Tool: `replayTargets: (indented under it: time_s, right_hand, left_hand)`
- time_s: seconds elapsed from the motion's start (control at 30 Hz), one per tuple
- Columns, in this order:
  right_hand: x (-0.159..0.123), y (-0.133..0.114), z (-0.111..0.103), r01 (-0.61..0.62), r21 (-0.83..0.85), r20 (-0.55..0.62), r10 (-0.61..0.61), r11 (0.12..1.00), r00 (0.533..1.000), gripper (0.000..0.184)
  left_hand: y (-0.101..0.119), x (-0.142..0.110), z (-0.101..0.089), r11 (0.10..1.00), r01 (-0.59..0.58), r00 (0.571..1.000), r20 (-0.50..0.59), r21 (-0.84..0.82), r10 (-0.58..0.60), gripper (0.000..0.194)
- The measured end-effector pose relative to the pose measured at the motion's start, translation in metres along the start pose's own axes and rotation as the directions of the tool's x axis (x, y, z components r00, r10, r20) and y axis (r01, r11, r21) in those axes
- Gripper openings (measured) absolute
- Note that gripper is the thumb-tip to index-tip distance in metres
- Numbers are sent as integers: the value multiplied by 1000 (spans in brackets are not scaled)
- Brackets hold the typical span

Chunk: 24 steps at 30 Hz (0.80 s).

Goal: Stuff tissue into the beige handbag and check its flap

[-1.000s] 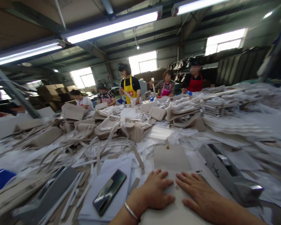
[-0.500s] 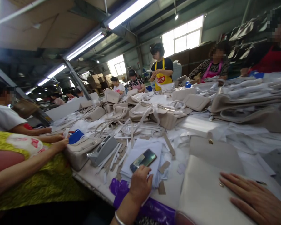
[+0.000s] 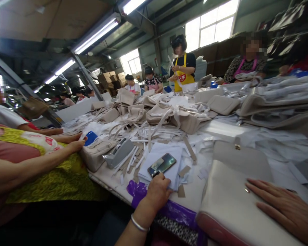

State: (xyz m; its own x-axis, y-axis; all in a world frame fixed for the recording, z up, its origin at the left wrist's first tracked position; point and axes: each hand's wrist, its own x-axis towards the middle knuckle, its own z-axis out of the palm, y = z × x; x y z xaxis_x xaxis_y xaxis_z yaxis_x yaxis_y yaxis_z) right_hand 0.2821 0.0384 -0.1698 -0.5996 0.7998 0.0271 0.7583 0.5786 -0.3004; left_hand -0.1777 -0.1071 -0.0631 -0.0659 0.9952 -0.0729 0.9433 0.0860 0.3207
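Note:
A pale beige handbag (image 3: pixel 228 194) lies in front of me on the right, its flap (image 3: pixel 241 159) folded back and a metal clasp showing. My right hand (image 3: pixel 284 205) rests flat on the bag's front with its fingers stretched out. At the near edge of a stack of white paper (image 3: pixel 150 167) is my left hand (image 3: pixel 157 191), its fingers curled together. A smartphone (image 3: pixel 162 164) lies on that stack, right at my left fingertips. Whatever those fingers hold, if anything, is hidden by the hand. A white bangle circles my left wrist.
Purple plastic (image 3: pixel 176 212) covers the table's near edge. A grey tape dispenser (image 3: pixel 120 152) stands left of the paper, among white strips and card scraps. Handbags (image 3: pixel 156 114) are heaped beyond. A co-worker's hands (image 3: pixel 78 143) work at a bag (image 3: pixel 96 155) on my left; others stand across the table.
The view has shifted, so the table sits further right. My left hand's fingers have drawn closer together at the phone's near edge. My right hand stays on the handbag.

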Motion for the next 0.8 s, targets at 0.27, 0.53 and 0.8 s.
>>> replayTargets:
  time_s: [0.27, 0.53, 0.8]
  right_hand:
    - [-1, -1, 0, -10, -2, -9, 10, 1000, 1000, 61]
    - [-3, 7, 7, 24, -27, -23, -25, 999, 999, 59]
    - [-3, 7, 6, 12, -7, -15, -12, 1000, 1000, 61]
  left_hand:
    - [-12, 12, 0, 991, 14, 999, 48, -136, -8, 19]
    - [-18, 19, 1, 969, 109, 993, 77, -222, -94, 20]
    - [-13, 16, -1, 990, 44, 998, 46, -131, -39, 27]
